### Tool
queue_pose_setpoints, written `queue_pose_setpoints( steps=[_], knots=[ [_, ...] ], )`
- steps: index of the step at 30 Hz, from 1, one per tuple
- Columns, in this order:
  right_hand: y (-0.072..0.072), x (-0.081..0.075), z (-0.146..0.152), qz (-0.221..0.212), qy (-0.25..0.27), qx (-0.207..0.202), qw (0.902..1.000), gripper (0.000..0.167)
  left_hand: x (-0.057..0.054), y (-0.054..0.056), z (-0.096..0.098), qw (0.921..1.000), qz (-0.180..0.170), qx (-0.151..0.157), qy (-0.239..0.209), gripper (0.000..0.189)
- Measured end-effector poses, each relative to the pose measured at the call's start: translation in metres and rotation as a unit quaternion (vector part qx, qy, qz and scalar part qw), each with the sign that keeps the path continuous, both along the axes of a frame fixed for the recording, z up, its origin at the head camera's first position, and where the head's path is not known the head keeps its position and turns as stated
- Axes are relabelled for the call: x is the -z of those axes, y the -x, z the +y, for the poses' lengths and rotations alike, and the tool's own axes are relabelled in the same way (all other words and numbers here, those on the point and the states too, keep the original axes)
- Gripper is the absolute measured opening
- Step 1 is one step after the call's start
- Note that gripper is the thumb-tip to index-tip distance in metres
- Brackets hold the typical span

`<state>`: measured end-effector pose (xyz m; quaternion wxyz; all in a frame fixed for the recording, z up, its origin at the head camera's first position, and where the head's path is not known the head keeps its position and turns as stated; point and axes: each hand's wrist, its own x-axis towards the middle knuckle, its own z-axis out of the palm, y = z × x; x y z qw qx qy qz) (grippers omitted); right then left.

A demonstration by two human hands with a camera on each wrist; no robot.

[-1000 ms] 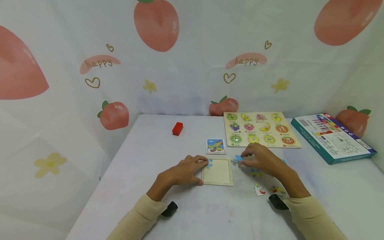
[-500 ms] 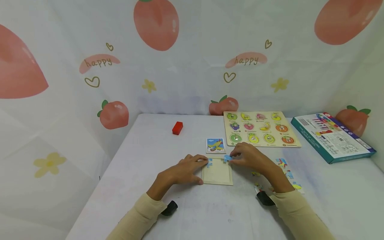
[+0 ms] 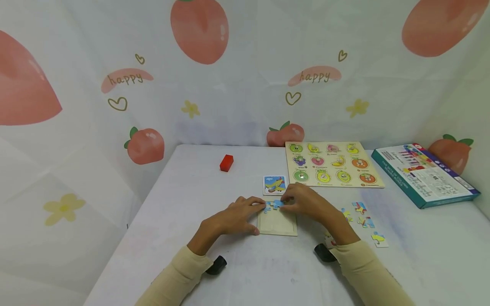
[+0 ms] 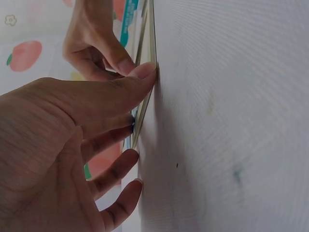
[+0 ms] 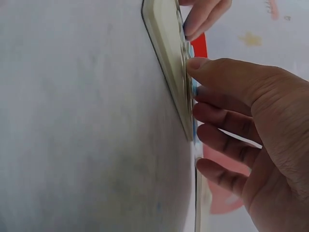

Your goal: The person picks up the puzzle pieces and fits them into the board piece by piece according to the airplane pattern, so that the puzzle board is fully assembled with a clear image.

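In the head view, a light wooden puzzle tray [image 3: 277, 227] lies on the table, with a small blue jigsaw piece [image 3: 267, 208] in its far left corner. My left hand [image 3: 239, 216] holds the tray's left side, index finger at the corner piece and thumb at the near corner. Between thumb and fingertips, my right hand [image 3: 306, 204] pinches another blue jigsaw piece [image 3: 277, 205] over the tray's far edge, right beside the corner piece. The left wrist view shows the left thumb [image 4: 145, 71] against the tray rim. Right fingers partly hide the pinched piece.
Behind the tray lies a square airplane picture [image 3: 274, 185]. Several loose jigsaw pieces [image 3: 366, 222] lie right of it, some hidden by the right forearm. A fruit board [image 3: 333, 165], a boxed set [image 3: 425, 174] and a red block [image 3: 226, 163] stand farther back.
My right hand has carried its blue jigsaw piece leftward from beside the tray to over its far edge, next to the corner piece. My left hand has stayed in place.
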<state>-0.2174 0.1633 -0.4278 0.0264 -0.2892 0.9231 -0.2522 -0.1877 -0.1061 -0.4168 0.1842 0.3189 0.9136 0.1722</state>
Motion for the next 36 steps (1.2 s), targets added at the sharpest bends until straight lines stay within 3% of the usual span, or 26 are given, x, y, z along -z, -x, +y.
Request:
queue_pose_setpoints(
  steps=[17,24,36],
  knots=[
    [-0.004,-0.004,-0.009,0.002,-0.024,-0.005,0.9997,0.027,0.001,0.002,-0.002,0.9998,0.011,0.006,-0.015,0.074],
    [-0.004,-0.002,-0.011,-0.015,-0.018,-0.007,0.9997,0.025,0.001,0.002,-0.002,0.9997,0.003,0.003,-0.025,0.073],
    [-0.005,0.004,-0.013,0.003,0.001,-0.009,1.0000,0.019,0.000,-0.001,0.001,0.9991,0.008,-0.001,-0.042,0.067]
  ],
)
